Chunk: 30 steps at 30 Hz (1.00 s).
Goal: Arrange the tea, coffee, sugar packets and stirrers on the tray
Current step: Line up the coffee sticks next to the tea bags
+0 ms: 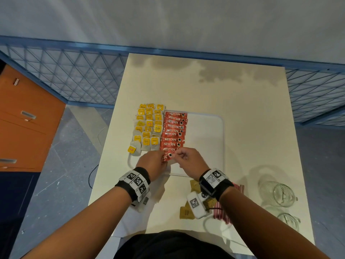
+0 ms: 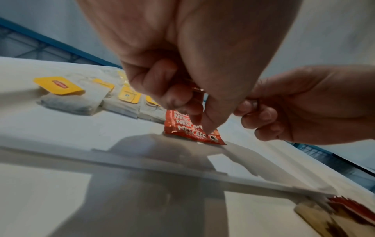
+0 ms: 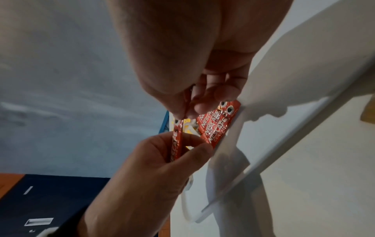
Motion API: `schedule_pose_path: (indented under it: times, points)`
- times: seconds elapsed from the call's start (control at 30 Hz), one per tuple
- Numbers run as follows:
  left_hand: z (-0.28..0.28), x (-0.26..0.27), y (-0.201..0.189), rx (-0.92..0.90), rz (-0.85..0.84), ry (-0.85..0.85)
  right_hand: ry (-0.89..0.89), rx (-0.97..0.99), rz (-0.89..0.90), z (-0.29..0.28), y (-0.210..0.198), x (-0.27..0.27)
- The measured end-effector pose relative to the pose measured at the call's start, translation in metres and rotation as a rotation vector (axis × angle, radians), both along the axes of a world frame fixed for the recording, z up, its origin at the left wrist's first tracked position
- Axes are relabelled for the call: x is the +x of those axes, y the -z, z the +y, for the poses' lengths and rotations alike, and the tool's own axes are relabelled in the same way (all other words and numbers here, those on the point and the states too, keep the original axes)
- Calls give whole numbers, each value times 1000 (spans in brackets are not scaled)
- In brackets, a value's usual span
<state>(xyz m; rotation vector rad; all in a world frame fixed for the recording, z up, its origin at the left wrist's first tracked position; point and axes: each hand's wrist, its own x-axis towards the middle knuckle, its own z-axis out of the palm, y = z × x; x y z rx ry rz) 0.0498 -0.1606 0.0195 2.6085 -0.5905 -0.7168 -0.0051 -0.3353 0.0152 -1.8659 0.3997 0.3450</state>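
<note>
A white tray (image 1: 205,139) lies on the cream table. Tea bags (image 1: 149,126) with yellow tags fill its left side in rows. Beside them runs a column of red coffee sachets (image 1: 173,131), overlapping one another. At the near end of that column both hands hold one more red coffee sachet (image 1: 166,157) just above the tray. My left hand (image 1: 162,161) grips its lower part, and my right hand (image 1: 177,156) pinches its upper end (image 3: 176,128). Brown sugar packets (image 1: 184,212) and red stirrers (image 1: 222,214) lie on the table near me, partly hidden by my right wrist.
Two clear glass jars (image 1: 280,193) stand at the table's right front. The right half of the tray is bare. One tea bag (image 1: 133,149) sticks out past the tray's left rim. A blue mesh fence runs behind the table, with an orange cabinet (image 1: 24,118) to the left.
</note>
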Motion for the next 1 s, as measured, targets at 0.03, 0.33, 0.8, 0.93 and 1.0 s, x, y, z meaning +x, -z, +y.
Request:
schedule_pose_path:
  times: [0.03,0.33,0.8,0.93,1.0]
  points:
    - [1,-2,0,-13,5,3,-2,-8,11,-1,2,-1]
    - [12,5,-5,-463,280,-350,164,-27,52,-16,-3,-5]
    - [17,0,-7,-557,348,-483,147,26,59,-16,-4,-8]
    - [20,3,2,-485,282,-471,92,-96,45,-17,-2,-5]
    - [22,4,9,-391,257,-438,-3,-184,90,-17,1,-6]
